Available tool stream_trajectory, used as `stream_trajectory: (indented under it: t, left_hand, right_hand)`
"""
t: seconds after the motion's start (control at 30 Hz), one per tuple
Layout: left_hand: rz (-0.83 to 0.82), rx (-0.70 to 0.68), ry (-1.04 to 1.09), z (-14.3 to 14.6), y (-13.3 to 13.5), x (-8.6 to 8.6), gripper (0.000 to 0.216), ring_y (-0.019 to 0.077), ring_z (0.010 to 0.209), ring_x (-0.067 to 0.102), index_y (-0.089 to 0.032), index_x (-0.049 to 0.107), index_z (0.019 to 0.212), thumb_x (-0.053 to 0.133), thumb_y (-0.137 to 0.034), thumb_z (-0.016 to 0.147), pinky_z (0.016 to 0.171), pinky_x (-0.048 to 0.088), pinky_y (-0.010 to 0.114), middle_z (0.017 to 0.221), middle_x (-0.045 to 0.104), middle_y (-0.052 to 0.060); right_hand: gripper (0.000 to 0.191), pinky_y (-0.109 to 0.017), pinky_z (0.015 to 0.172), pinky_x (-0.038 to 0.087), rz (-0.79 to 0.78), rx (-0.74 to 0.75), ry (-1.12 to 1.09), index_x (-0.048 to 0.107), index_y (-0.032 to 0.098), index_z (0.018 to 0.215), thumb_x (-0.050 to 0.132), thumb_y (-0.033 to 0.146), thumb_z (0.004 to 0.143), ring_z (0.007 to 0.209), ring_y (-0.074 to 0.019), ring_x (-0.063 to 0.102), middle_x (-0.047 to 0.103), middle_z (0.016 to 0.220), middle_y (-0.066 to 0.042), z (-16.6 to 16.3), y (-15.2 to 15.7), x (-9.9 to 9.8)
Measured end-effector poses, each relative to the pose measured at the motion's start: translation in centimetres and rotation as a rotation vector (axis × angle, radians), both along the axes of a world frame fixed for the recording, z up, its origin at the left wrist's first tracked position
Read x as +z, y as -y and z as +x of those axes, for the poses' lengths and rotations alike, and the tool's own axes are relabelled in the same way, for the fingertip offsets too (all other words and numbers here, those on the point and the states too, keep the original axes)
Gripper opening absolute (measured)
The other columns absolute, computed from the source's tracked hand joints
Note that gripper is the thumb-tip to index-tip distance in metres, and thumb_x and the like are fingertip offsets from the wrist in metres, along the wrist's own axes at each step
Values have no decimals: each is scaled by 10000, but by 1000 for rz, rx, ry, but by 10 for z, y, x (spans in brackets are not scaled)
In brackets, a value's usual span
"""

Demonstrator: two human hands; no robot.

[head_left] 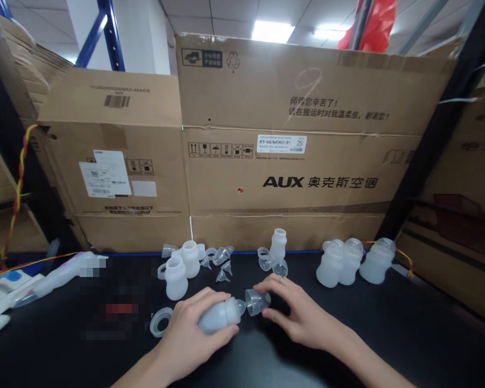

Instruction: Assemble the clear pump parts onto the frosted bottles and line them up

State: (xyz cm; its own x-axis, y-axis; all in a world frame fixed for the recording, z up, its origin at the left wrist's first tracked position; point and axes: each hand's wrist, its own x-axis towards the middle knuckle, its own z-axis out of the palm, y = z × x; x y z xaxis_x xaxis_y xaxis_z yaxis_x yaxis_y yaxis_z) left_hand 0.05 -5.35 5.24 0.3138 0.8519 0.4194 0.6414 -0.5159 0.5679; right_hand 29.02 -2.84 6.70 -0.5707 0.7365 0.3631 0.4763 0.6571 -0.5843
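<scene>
My left hand (192,323) is wrapped round a whitish baby bottle (215,319), tilted on its side with its clear nipple (241,307) pointing right. Between the fingers and thumb of my right hand (297,310) is a clear bottle cap (255,302), its open end facing the nipple. Cap and nipple tip are very close; whether they touch I cannot tell. Left of my left hand lies a translucent ring (160,322). Behind it stand two open bottles without tops, one of them a wavy bottle (176,279).
Loose clear nipples (223,274), rings and caps lie mid-table, beside another open bottle (278,245). Several capped bottles (375,261) stand at the right. A plastic-wrapped item (60,277) lies at the left. Cardboard (307,210) walls off the back of the black table (388,334).
</scene>
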Motion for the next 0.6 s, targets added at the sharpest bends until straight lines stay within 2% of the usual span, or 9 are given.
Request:
stream_trajectory:
  t: [0.23, 0.4, 0.53, 0.6]
  left_hand:
    - [-26, -30, 25, 2, 2, 3, 368, 172, 894, 763, -334, 766, 1203, 834, -353, 842, 810, 596, 258, 1033, 766, -17]
    - [-33, -84, 63, 5, 7, 6, 420, 168, 887, 775, -341, 788, 1194, 864, -263, 788, 814, 617, 251, 1024, 779, -14]
    - [28, -131, 68, 5, 10, 2, 467, 186, 906, 795, -321, 789, 1192, 884, -211, 748, 845, 638, 275, 1044, 807, 1]
    - [93, -122, 32, 5, 11, -2, 480, 193, 868, 808, -310, 794, 1175, 907, -212, 719, 812, 651, 281, 1020, 821, 2]
  right_hand:
    - [389, -388, 1012, 544, -59, 91, -111, 652, 276, 1385, 688, 297, 998, 1083, -225, 657, 658, 1213, -74, -13, 15, 3]
    - [420, -375, 967, 558, -16, 91, -56, 644, 264, 1417, 677, 372, 1013, 1053, -232, 656, 657, 1205, -91, -23, 23, 2]
    - [407, -358, 875, 558, -29, 68, -23, 677, 246, 1370, 627, 471, 1035, 932, -227, 664, 709, 1102, -94, -25, 28, 0]
    - [424, -353, 853, 545, -70, 53, -2, 697, 242, 1334, 632, 520, 1021, 878, -221, 665, 735, 1040, -82, -28, 29, -3]
